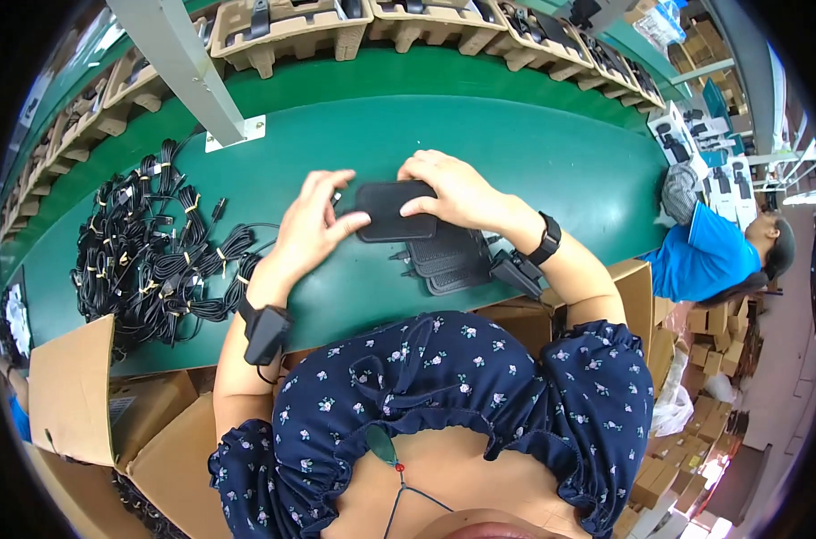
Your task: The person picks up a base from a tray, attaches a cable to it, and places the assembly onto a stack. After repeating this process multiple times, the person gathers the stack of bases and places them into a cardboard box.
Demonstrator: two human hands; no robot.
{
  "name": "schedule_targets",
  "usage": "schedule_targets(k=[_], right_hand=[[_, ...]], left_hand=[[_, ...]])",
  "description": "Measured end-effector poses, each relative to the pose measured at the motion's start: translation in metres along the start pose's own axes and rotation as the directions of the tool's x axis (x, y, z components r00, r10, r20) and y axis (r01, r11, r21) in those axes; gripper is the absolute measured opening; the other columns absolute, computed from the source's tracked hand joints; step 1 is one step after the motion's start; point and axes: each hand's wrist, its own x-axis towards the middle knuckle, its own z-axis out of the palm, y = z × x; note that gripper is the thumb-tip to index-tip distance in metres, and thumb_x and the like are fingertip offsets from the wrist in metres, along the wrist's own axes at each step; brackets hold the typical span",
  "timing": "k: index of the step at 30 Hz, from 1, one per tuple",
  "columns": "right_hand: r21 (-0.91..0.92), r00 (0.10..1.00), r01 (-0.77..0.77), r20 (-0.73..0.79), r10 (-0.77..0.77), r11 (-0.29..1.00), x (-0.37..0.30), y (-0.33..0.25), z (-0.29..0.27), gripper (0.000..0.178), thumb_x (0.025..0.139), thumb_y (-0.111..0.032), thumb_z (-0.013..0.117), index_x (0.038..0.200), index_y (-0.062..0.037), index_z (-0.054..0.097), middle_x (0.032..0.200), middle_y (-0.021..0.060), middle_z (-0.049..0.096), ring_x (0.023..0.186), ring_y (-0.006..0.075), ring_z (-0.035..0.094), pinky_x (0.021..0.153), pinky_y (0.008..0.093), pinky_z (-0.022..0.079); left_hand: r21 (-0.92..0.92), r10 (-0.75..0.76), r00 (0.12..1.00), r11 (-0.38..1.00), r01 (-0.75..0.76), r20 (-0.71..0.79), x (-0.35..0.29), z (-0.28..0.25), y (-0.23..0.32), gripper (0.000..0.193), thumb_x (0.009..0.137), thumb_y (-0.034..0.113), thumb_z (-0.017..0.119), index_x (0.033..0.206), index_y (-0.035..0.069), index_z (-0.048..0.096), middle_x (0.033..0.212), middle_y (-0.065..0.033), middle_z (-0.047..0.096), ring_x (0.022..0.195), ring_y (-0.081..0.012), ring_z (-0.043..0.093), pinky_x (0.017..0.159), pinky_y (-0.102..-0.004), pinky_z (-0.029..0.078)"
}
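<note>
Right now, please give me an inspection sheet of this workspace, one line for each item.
Surface: green bench mat, bare in the middle.
Job's things: flat black pad held by both hands above a small stack of ribbed black pads.
Clutter: open cardboard boxes at the near edge; pulp trays with black parts along the far edge.
Hands: left hand grips the pad's left end; right hand rests on its right end. Both wrists carry black strapped devices.
Cables: pile of bundled black cables with yellow ties, at the left.
Surroundings: a person in a blue shirt at the right; stacked cartons beyond.
</note>
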Motion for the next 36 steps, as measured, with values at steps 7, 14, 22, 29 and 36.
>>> schedule_targets(k=[7, 14, 22, 29, 36], right_hand=[[0.462, 0.999, -0.044, -0.002, 0.051, 0.886, 0.040, -0.004, -0.024, 0.019, 0.080, -0.016, 0.070, 0.090, -0.0043, 0.060, 0.084, 0.0030, 0.060, 0.082, 0.0146, 0.056, 0.075, 0.0283, 0.046], [0.441, 0.561, 0.127, -0.771, 0.302, 0.889, 0.096, 0.085, -0.107, 0.031, 0.090, -0.021, 0.062, 0.113, -0.0003, 0.060, 0.096, 0.0013, 0.062, 0.086, 0.0077, 0.054, 0.078, 0.0211, 0.042], [-0.099, 0.507, -0.162, -0.862, -0.003, 0.982, 0.147, 0.204, -0.188, 0.023, 0.088, -0.017, 0.059, 0.102, -0.0010, 0.065, 0.099, 0.0152, 0.067, 0.093, 0.0254, 0.063, 0.085, 0.0310, 0.046], [-0.185, 0.744, -0.307, -0.658, 0.114, 0.934, 0.162, 0.228, -0.212, 0.026, 0.086, -0.021, 0.059, 0.100, -0.0005, 0.065, 0.096, 0.0192, 0.065, 0.094, 0.0343, 0.061, 0.083, 0.0357, 0.046], [-0.826, 0.789, -0.208, -0.458, -0.409, 0.524, 0.165, 0.275, -0.135, 0.034, 0.093, -0.020, 0.047, 0.123, -0.0061, 0.054, 0.119, 0.0214, 0.056, 0.107, 0.0391, 0.052, 0.092, 0.0457, 0.042]], left_hand=[[-0.465, -0.125, 0.990, 0.874, 0.143, 0.071, 0.000, -0.005, -0.009, 0.018, 0.092, 0.009, 0.052, 0.106, -0.002, 0.057, 0.093, -0.0085, 0.059, 0.075, -0.0113, 0.059, 0.062, -0.0235, 0.047], [-0.298, -0.090, 0.993, 0.952, 0.064, -0.073, -0.001, 0.001, -0.021, 0.021, 0.090, 0.007, 0.057, 0.110, 0.001, 0.057, 0.093, -0.0065, 0.057, 0.070, -0.0115, 0.058, 0.058, -0.0238, 0.046], [-0.379, -0.205, 0.978, 0.908, 0.177, -0.034, 0.005, 0.002, -0.021, 0.017, 0.091, 0.009, 0.055, 0.106, 0.001, 0.059, 0.086, -0.0066, 0.061, 0.066, -0.0116, 0.058, 0.056, -0.0239, 0.046], [-0.398, -0.216, 0.976, 0.898, 0.188, -0.026, 0.001, 0.003, -0.018, 0.016, 0.091, 0.008, 0.054, 0.105, 0.001, 0.059, 0.085, -0.0070, 0.061, 0.065, -0.0115, 0.059, 0.053, -0.0234, 0.046], [-0.373, -0.213, 0.977, 0.909, 0.189, -0.025, -0.003, 0.001, -0.018, 0.018, 0.094, 0.011, 0.051, 0.107, 0.002, 0.059, 0.089, -0.0055, 0.061, 0.068, -0.0110, 0.058, 0.057, -0.0235, 0.047]])
